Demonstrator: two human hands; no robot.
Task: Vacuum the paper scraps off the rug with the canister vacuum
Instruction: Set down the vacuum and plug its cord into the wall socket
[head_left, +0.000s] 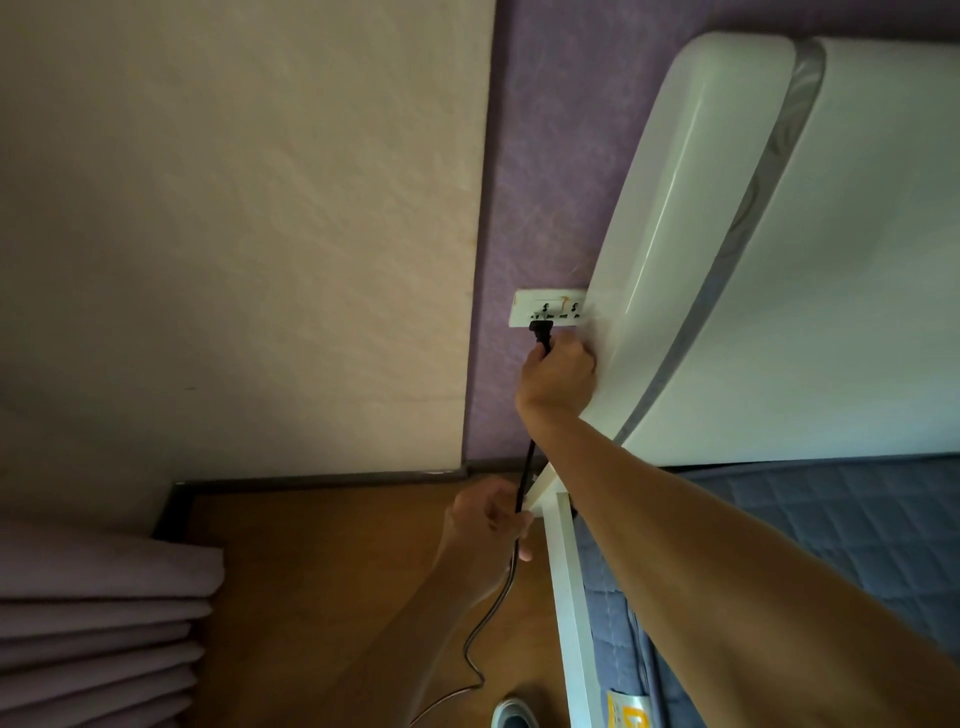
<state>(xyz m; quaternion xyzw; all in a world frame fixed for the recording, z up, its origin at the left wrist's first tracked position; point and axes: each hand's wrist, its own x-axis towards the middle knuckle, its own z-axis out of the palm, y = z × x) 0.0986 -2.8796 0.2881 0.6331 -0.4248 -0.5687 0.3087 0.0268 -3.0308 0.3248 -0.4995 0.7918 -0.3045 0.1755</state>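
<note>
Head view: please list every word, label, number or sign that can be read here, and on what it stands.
No text can be read.
Yellow label at the mattress edge: large print, cut off by the frame, unreadable.
Wall socket: small marks by the holes, too small to read.

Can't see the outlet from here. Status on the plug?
Right hand on plug, at left socket of outlet. Left hand holding cord lower down. Headboard tight beside outlet, not blocking.
</note>
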